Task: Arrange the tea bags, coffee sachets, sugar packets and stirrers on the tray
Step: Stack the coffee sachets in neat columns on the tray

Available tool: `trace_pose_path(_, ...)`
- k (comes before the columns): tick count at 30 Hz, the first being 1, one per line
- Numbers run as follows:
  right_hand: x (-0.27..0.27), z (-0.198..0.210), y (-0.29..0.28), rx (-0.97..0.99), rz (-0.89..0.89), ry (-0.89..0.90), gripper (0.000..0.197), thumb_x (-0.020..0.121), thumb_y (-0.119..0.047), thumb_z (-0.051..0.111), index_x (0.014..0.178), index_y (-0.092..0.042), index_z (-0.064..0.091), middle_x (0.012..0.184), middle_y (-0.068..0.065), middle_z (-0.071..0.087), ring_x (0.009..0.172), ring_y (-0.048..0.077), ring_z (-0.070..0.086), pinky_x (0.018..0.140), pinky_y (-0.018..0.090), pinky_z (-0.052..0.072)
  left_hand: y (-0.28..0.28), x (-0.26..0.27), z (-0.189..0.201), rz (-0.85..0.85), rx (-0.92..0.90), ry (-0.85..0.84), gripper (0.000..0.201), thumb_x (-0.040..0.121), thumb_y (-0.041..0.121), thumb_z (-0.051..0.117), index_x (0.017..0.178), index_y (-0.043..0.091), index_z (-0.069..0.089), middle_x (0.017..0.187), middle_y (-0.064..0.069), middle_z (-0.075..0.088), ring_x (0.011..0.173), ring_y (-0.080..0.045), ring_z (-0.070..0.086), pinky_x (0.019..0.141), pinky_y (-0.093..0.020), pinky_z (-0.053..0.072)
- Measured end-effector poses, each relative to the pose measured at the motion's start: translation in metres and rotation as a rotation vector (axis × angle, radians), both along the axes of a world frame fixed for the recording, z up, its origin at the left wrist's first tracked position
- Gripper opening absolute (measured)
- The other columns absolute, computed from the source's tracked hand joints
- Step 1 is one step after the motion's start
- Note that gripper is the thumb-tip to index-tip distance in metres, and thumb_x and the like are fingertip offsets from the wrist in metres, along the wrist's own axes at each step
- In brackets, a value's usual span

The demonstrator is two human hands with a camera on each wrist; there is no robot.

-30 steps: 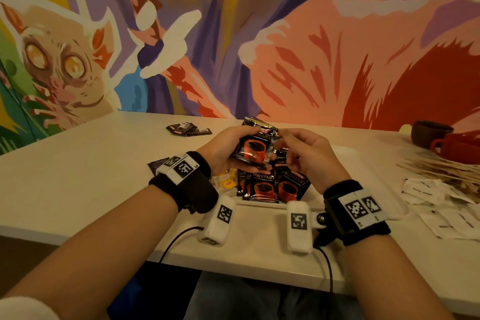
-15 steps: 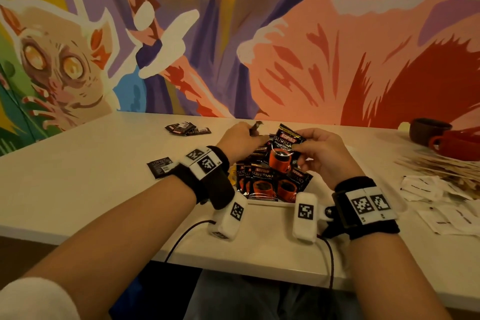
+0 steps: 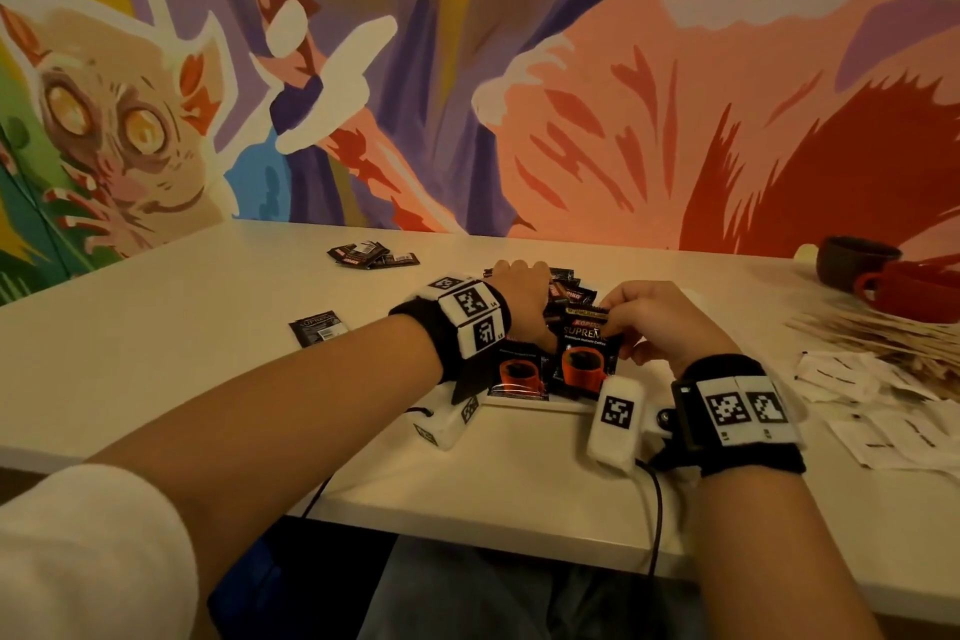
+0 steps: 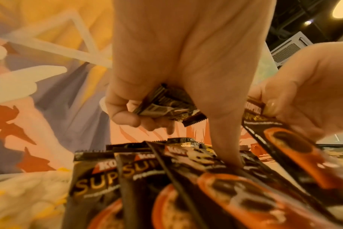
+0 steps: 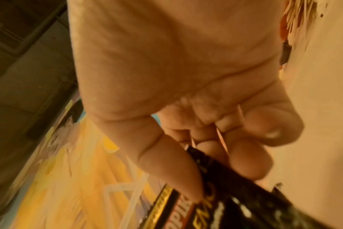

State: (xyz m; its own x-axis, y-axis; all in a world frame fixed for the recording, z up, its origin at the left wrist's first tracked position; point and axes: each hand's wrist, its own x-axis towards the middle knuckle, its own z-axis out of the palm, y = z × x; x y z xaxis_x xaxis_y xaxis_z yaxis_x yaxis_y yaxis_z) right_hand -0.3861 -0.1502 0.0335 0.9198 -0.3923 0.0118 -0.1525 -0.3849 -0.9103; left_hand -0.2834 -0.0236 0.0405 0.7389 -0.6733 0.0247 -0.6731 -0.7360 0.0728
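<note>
I am midway through the coffee step: my right hand (image 3: 660, 322) pinches one coffee sachet (image 3: 587, 353) by its top edge, lowering it onto the row under my fingers. My left hand (image 3: 522, 299) grips a small bundle of sachets (image 4: 166, 106), thumb pressing the row. The tray (image 3: 535, 403) beneath both hands holds overlapping sachets. Next, I judge: seat it flat, release.

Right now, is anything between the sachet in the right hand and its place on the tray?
Nothing separate blocks it. The right hand pinches the sachet just above the row of sachets on the tray; the left hand is close beside.
</note>
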Motion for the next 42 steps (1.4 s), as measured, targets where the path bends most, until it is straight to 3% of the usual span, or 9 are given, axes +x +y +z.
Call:
trace_pose_path(6, 0.001, -0.003, 0.004, -0.089, 0.092, 0.122, 0.022, 0.078, 0.007, 0.055, 0.079, -0.015, 0.06, 0.072, 0.006, 0.052, 0.059, 0.016, 0.044, 0.048, 0.023, 0.032, 0.007, 0.013, -0.002, 0.053, -0.201, 0.096, 0.067, 0.078, 0.049, 0.068, 0.126, 0.01, 0.042, 0.119, -0.009, 0.053, 0.108, -0.026, 0.051, 0.086, -0.034, 0.044)
trace_pose_path(10, 0.0, -0.001, 0.004, -0.045, 0.028, 0.023, 0.035, 0.075, 0.011, 0.053, 0.1, -0.013, 0.06, 0.078, 0.003, 0.049, 0.063, 0.016, 0.039, 0.05, 0.025, 0.029, 0.014, 0.013, 0.006, 0.083, -0.752, 0.278, 0.059, 0.089, 0.06, 0.045, 0.118, 0.009, 0.049, 0.089, 0.002, 0.059, 0.075, -0.012, 0.056, 0.069, -0.028, 0.045)
trace_pose_path(14, 0.0, 0.002, 0.006, 0.006, -0.019, -0.155, 0.035, 0.076, 0.013, 0.052, 0.095, -0.014, 0.061, 0.075, 0.0, 0.048, 0.062, 0.014, 0.041, 0.049, 0.025, 0.029, 0.029, 0.002, 0.018, 0.061, -1.082, 0.881, 0.072, 0.089, 0.071, 0.019, 0.096, 0.012, 0.059, 0.073, -0.005, 0.064, 0.051, -0.015, 0.057, 0.045, -0.019, 0.038)
trace_pose_path(18, -0.001, 0.005, 0.015, 0.163, 0.024, -0.357, 0.018, 0.084, 0.004, 0.056, 0.092, -0.011, 0.063, 0.069, -0.002, 0.047, 0.051, 0.01, 0.036, 0.047, 0.024, 0.027, 0.04, -0.006, 0.019, -0.053, -1.036, 1.225, 0.096, 0.085, 0.076, 0.001, 0.091, 0.005, 0.064, 0.071, -0.013, 0.069, 0.054, -0.024, 0.063, 0.048, -0.021, 0.038)
trace_pose_path(24, -0.001, 0.004, 0.027, 0.275, 0.161, -0.462, 0.022, 0.088, -0.005, 0.058, 0.107, -0.014, 0.062, 0.082, 0.0, 0.06, 0.049, 0.009, 0.046, 0.043, 0.019, 0.035, 0.042, -0.021, 0.014, -0.12, -0.834, 1.183, 0.099, 0.084, 0.074, -0.004, 0.089, 0.002, 0.063, 0.069, -0.015, 0.068, 0.052, -0.022, 0.064, 0.045, -0.021, 0.039)
trace_pose_path(28, 0.0, 0.002, 0.029, 0.288, 0.193, -0.487, 0.021, 0.084, 0.006, 0.057, 0.094, -0.011, 0.065, 0.058, -0.001, 0.066, 0.039, 0.008, 0.051, 0.039, 0.017, 0.038, 0.043, -0.02, 0.011, -0.084, -0.868, 1.176, 0.088, 0.089, 0.07, 0.002, 0.087, 0.006, 0.063, 0.068, -0.009, 0.066, 0.054, -0.019, 0.061, 0.047, -0.021, 0.038)
trace_pose_path(32, 0.003, 0.0, 0.028, 0.337, 0.12, -0.458, 0.021, 0.087, 0.009, 0.051, 0.084, -0.008, 0.063, 0.072, 0.008, 0.067, 0.049, 0.011, 0.057, 0.046, 0.019, 0.047, 0.05, -0.02, 0.01, -0.039, -0.939, 1.238, 0.024, 0.095, 0.018, 0.037, 0.097, 0.008, 0.059, 0.086, -0.008, 0.058, 0.074, -0.017, 0.054, 0.066, -0.027, 0.043)
trace_pose_path(35, 0.007, 0.0, 0.03, 0.472, 0.087, -0.396, 0.017, 0.095, -0.018, 0.049, 0.099, -0.007, 0.062, 0.088, 0.009, 0.064, 0.059, 0.017, 0.059, 0.05, 0.02, 0.052, 0.053, -0.018, 0.009, -0.019, -1.013, 1.179, 0.029, 0.089, -0.01, 0.038, 0.105, 0.006, 0.056, 0.103, -0.013, 0.059, 0.092, -0.021, 0.058, 0.081, -0.031, 0.052)
trace_pose_path(42, 0.008, -0.003, 0.03, 0.324, 0.114, -0.36, 0.02, 0.083, 0.009, 0.058, 0.1, -0.002, 0.062, 0.061, 0.002, 0.063, 0.047, 0.008, 0.056, 0.047, 0.018, 0.046, 0.064, -0.019, 0.006, -0.01, -0.862, 0.964, 0.014, 0.09, 0.004, 0.059, 0.1, 0.013, 0.056, 0.095, -0.008, 0.065, 0.083, -0.017, 0.064, 0.079, -0.03, 0.057)
